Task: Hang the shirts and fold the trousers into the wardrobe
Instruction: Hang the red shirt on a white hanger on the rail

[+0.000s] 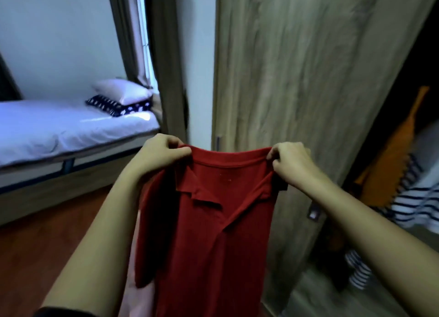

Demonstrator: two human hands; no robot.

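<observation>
Red polo shirt [209, 233] hangs before the wooden wardrobe door [297, 79], stretched between both raised arms: left hand [161, 153] and right hand [291, 164] each pinch a shoulder beside the collar.

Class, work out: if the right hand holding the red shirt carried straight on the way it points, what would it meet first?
Probably the wooden wardrobe door beyond the right hand and red shirt, though the gap's depth is unclear.

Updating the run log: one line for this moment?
left hand: pinches red shirt | right hand: pinches red shirt | state: held up before wardrobe door
</observation>
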